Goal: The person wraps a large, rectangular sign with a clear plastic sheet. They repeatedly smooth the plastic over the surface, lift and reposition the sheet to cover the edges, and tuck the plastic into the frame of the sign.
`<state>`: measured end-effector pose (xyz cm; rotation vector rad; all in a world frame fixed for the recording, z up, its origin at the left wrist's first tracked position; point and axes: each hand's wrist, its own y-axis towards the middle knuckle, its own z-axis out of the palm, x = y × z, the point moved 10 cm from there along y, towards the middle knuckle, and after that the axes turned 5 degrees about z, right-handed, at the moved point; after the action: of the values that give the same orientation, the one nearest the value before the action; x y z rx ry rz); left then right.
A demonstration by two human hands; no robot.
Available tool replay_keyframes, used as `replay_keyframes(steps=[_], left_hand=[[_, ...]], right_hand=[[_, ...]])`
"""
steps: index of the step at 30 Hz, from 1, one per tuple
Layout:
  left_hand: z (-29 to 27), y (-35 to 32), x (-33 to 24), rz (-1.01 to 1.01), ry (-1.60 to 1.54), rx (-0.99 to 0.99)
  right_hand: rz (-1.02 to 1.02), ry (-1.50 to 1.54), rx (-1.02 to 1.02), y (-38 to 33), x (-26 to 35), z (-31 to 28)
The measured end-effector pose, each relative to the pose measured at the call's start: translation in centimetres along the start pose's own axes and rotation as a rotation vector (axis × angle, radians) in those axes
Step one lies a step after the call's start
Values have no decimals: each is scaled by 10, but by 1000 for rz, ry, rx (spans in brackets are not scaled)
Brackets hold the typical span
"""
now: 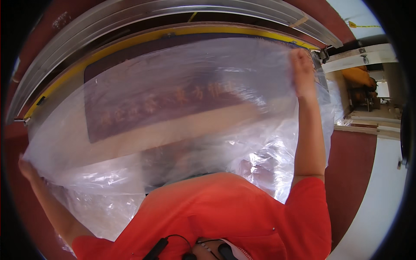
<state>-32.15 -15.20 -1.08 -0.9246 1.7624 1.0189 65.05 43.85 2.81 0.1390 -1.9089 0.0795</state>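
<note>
Red-brown floor [351,177] showed at the right of the room, and a long silver rail [130,17] curved past the far side of the desk [60,97], with a yellow strip [203,30] just inside it. From where I stood, a person in a red shirt [216,203] had both arms spread wide over a clear plastic sheet [260,143]. The hands were far apart: the left hand [29,170] was closed on the sheet's near left corner, and the right hand [302,71], slightly blurred, was curled around its edge at the far right. Between them the sheet stretched across the desk, hazy and wrinkled, brightest in its shiny folds near the person. Beneath it lay a dark board [151,95] with gold lettering, visible through the film.
</note>
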Motion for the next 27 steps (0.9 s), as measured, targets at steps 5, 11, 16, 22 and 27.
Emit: replay_keyframes(steps=[5,11,16,22,27], left_hand=[[178,32,3,249,859,-230],[287,48,-7,26,1063,-148],[265,48,3,-32,1002,-30],[288,44,-6,83,1213,-9],[270,43,10,-9,761,-54]], right_hand=[[-231,-603,-329,61,-41,-53],[114,-328,-479,131,-71,-73],[108,-449,-627,119,-71,-67],[35,-387,-684,114,-81,-79],[39,-361,-614,107,-64,-62]])
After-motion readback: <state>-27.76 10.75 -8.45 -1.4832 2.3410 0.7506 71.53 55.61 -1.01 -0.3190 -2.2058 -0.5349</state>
